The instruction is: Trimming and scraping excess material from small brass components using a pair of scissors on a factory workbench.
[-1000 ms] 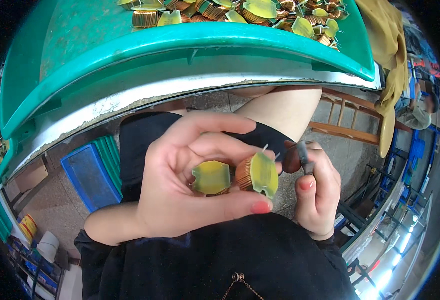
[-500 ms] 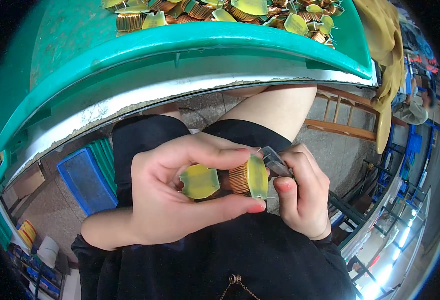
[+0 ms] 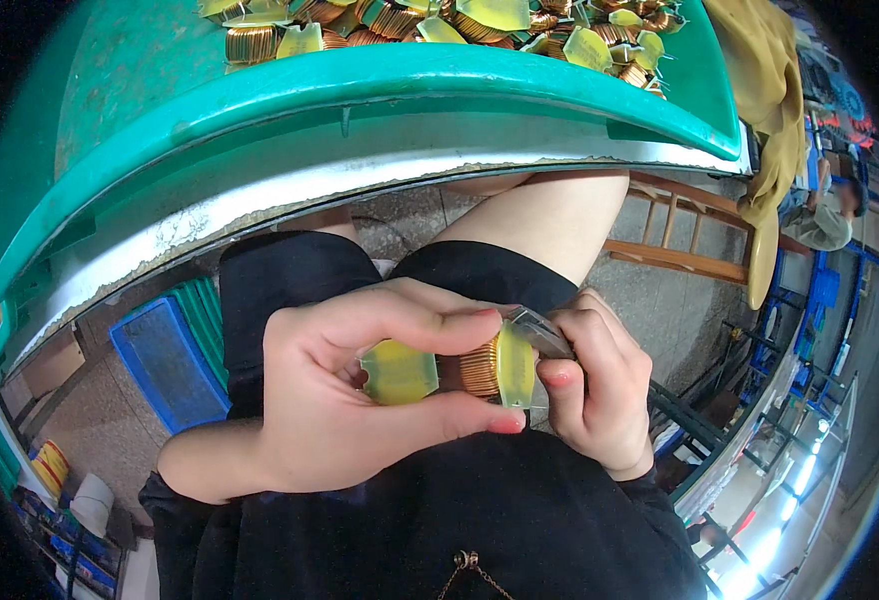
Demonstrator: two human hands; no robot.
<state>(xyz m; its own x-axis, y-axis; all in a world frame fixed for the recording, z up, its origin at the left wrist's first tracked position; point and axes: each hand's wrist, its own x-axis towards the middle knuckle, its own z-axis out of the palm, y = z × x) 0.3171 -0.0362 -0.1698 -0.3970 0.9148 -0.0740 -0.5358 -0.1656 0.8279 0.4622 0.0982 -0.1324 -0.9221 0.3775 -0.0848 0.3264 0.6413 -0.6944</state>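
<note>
My left hand [image 3: 310, 400] is closed on a copper-wound coil [image 3: 480, 370], pinching it between thumb and finger. The coil's yellow end plate [image 3: 517, 368] faces right, with thin wire pins sticking out at its edges. Behind it, inside the curl of the same hand, sits another coil with a yellow plate [image 3: 402, 373]; its windings are mostly hidden. In my right hand [image 3: 605, 400] is a small flat grey metal tool [image 3: 542, 335], its exact kind unclear. The tool's tip lies against the upper edge of the yellow end plate.
Ahead, a large green tray [image 3: 380, 85] rests on a white-edged table [image 3: 210, 215] and holds a heap of similar coils [image 3: 390, 22]. Below at left is a blue crate [image 3: 168, 355]. A wooden stool [image 3: 680, 235] and a yellowish cloth [image 3: 765, 110] are at right.
The grey tool has moved left and tilted flatter, from beside the yellow plate onto its upper edge. My right hand has shifted slightly left; the left keeps its hold.
</note>
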